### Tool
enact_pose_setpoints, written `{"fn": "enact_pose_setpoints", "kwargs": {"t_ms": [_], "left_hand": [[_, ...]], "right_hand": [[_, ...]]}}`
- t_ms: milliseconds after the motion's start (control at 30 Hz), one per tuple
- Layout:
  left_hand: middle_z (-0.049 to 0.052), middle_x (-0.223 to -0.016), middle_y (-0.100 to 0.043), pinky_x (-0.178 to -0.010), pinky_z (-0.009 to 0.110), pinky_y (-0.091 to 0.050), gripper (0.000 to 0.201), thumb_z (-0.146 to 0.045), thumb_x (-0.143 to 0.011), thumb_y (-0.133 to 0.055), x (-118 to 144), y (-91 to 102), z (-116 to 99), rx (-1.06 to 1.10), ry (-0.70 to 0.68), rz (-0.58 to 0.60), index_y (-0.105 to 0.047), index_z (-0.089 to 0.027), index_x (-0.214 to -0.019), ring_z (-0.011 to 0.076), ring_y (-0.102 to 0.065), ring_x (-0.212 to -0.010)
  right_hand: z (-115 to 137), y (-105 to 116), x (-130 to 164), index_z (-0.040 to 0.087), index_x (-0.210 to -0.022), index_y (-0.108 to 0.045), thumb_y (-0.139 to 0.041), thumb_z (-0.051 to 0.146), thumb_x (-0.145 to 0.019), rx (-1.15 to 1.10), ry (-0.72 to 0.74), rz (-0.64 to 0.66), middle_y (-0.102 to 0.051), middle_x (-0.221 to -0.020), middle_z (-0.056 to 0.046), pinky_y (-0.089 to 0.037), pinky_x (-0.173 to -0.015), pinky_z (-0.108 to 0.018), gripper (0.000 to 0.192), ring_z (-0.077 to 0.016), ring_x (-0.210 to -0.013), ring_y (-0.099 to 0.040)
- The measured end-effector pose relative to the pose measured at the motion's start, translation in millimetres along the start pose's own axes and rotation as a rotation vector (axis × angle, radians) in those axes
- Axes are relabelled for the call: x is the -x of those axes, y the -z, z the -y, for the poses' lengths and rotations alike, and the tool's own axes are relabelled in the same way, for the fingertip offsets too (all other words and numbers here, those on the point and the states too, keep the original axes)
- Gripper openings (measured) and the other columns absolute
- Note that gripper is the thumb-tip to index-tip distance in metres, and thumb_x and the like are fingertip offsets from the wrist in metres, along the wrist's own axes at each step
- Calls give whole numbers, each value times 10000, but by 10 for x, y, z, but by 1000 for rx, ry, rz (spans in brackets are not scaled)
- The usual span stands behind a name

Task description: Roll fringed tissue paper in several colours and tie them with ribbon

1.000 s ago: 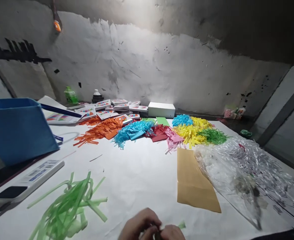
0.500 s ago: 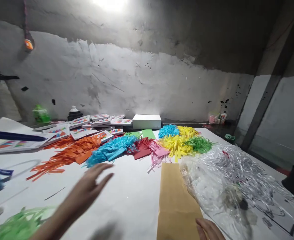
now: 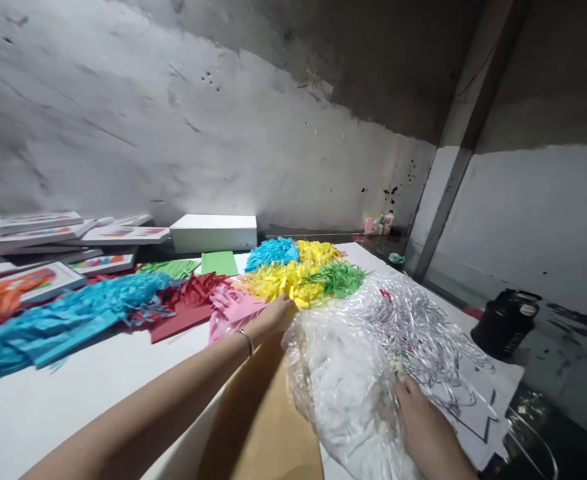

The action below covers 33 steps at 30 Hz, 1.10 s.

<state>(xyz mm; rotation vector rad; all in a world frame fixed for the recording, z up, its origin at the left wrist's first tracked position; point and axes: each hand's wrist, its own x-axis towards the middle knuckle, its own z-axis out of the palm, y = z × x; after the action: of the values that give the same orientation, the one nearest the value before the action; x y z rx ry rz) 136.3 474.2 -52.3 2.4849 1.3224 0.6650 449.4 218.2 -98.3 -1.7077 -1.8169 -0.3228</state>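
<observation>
My left hand (image 3: 273, 315), with a thin bracelet at the wrist, reaches across the white table to the near edge of a pile of yellow paper strips (image 3: 283, 283). Its fingertips are among the strips and hidden, so its grip is unclear. Pink strips (image 3: 230, 307) lie just left of it. My right hand (image 3: 423, 427) grips the near side of a clear plastic bag (image 3: 363, 347) full of silvery shreds, with its fingers partly behind the film. Between my arms a brown paper envelope (image 3: 258, 420) lies flat.
Blue (image 3: 63, 317), red (image 3: 188, 300), green (image 3: 340, 277) and light blue (image 3: 270, 252) strip piles line the table's far side. A white box (image 3: 213, 232) and flat printed packs (image 3: 38, 230) stand by the wall. A black jar (image 3: 506, 323) sits off the right edge.
My view has swung right and closer. My left hand has moved forward from mid-table to the yellow strips. My right hand has gone from the envelope's corner onto the plastic bag.
</observation>
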Motion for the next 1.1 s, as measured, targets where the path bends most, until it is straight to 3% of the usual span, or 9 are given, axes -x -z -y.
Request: {"fn": "enact_pose_setpoints", "kwargs": {"t_ms": [67, 200, 300, 433, 567, 700, 833, 933, 1100], "left_hand": [[101, -1257, -634, -895, 451, -569, 309, -326, -970, -626, -74, -41, 69, -61, 20, 16, -614, -169, -1236, 242, -654, -1057], [105, -1275, -625, -915, 470, -559, 326, -326, -965, -632, -159, 3, 219, -121, 57, 47, -608, -164, -1247, 255, -645, -1087], [103, -1269, -631, -916, 465, -560, 307, -319, -968, -630, -202, 108, 294, -87, 74, 81, -616, -168, -1235, 250, -647, -1083], [98, -1255, -637, -900, 455, -567, 304, -322, -970, -625, -242, 374, 295, 33, 136, 65, -616, -169, -1233, 244, -654, -1062], [78, -1213, -653, -870, 440, -578, 309, -346, -963, -634, -220, 771, 190, 228, 241, 2, -632, -151, -1203, 258, -664, -1032], [73, -1153, -670, -806, 398, -591, 289, -344, -963, -633, -45, 1133, -28, 461, 351, -70, -639, -143, -1171, 225, -678, -956], [45, -1000, -684, -697, 325, -584, 230, -341, -971, -624, 364, 1399, -280, 720, 399, -119, -650, -136, -1073, 163, -670, -798], [28, -851, -676, -625, 267, -545, 211, -324, -957, -628, 824, 1581, -405, 938, 401, -139, -663, -116, -962, 131, -639, -683], [59, -800, -702, -584, 219, -506, 238, -341, -824, -735, 1706, 1790, -468, 1241, 418, -159, -708, -113, -886, 135, -640, -648]], "right_hand": [[43, -155, -174, 247, -796, -727, -505, 165, -821, -40, -5, 27, -728, -682, -40, -394, -376, -206, 238, -132, -402, -585], [17, -272, -243, 245, -696, -687, -380, 161, -845, -122, 9, 55, -669, -583, -35, -492, -499, -230, 351, -173, -531, -650], [-152, -142, -187, 252, -763, -746, -416, 212, -778, -219, 8, 102, -745, -781, -77, -578, -636, -266, 333, -203, -718, -739], [-190, 225, -239, 313, -989, -785, -630, 376, -771, -221, -87, 15, -778, -820, -74, -557, -457, -218, 275, -203, -600, -742], [471, 478, -594, 310, -889, -738, -561, 366, -924, -196, 158, -308, -761, -823, -78, -583, -560, -250, 189, -210, -667, -742], [1471, 291, -1178, 236, -991, -726, -472, 204, -983, -325, 393, -158, -716, -869, -34, -589, -720, -248, 256, -157, -771, -716], [2188, -89, -1622, 152, -1018, -721, -564, 161, -938, -339, 451, -169, -702, -923, -84, -583, -785, -321, 176, -203, -844, -700], [2531, -215, -1637, 125, -1026, -701, -636, 213, -905, -329, 508, -200, -695, -983, -136, -573, -818, -417, 163, -272, -908, -679], [2904, -97, -1259, 92, -1206, -612, -563, 191, -910, -371, 596, -224, -676, -1116, -177, -528, -902, -489, 316, -306, -1032, -631]]}}
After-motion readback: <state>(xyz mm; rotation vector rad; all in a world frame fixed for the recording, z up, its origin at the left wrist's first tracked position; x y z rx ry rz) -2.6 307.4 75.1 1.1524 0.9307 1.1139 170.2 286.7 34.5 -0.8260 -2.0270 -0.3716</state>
